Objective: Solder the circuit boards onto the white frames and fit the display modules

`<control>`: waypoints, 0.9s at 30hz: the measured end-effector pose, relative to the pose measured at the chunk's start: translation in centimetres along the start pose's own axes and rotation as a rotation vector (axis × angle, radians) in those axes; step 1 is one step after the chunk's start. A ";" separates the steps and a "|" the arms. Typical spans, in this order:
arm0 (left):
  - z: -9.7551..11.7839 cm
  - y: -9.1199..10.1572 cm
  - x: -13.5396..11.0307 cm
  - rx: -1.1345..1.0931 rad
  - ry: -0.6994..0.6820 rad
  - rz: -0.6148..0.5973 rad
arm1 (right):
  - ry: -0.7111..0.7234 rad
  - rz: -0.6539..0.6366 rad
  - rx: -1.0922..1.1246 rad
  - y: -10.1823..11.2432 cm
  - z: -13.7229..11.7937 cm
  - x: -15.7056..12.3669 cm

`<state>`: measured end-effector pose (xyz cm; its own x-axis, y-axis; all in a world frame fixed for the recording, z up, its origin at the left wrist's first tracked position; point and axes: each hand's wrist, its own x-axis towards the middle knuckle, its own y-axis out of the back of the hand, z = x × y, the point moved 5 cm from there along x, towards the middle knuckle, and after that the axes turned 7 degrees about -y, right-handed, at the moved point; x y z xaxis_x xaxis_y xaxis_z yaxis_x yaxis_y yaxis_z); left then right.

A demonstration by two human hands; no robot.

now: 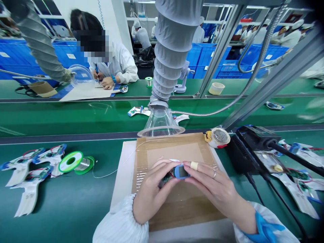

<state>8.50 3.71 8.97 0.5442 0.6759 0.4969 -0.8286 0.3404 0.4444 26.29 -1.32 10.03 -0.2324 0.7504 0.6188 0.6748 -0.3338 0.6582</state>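
Note:
Between my two hands is a small electronic device (180, 171) with a blue frame around a dark screen. My left hand (154, 187) is closed round its left side, where a bit of circuit board and red wire shows. The fingertips of my right hand (211, 184) press on its right end; one finger wears a pale finger wrap and another a ring. The rest of the device is hidden by my fingers. Below lies a cardboard sheet (192, 206) covered with brown tape. A clear fume hood (162, 125) hangs just beyond my hands.
Left are a solder wire spool (84, 164) and several white device halves (30, 182) with wiring. At right stand a black soldering station (243, 152), its cables, a round tin (219, 136) and more device halves (296, 189). Across the green conveyor (63, 118) a co-worker (113, 64) sits working.

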 end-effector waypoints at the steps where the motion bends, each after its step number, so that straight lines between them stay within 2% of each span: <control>1: 0.0 -0.1 0.0 0.003 0.008 -0.001 | 0.012 -0.006 -0.014 0.1 0.0 0.1; 7: -0.2 -0.5 0.1 -0.021 0.031 -0.006 | 0.045 -0.052 -0.019 0.2 0.1 0.1; 12: -0.2 -0.6 0.1 -0.018 0.018 -0.012 | 0.030 -0.011 0.019 0.6 0.5 -0.3; 19: 0.5 -0.9 -0.1 0.135 -0.094 -0.082 | -0.185 -0.030 0.166 0.7 1.8 0.5; 23: 0.6 -1.1 -0.2 0.190 -0.137 -0.083 | -0.193 -0.134 0.170 0.3 1.7 1.1; 27: 0.4 -1.2 0.0 0.121 -0.070 -0.068 | -0.236 -0.223 0.167 0.0 1.5 0.9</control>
<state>9.49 3.05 8.73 0.6100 0.6051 0.5116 -0.7699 0.3002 0.5631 27.11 0.18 9.98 -0.2312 0.9119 0.3392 0.7355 -0.0644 0.6745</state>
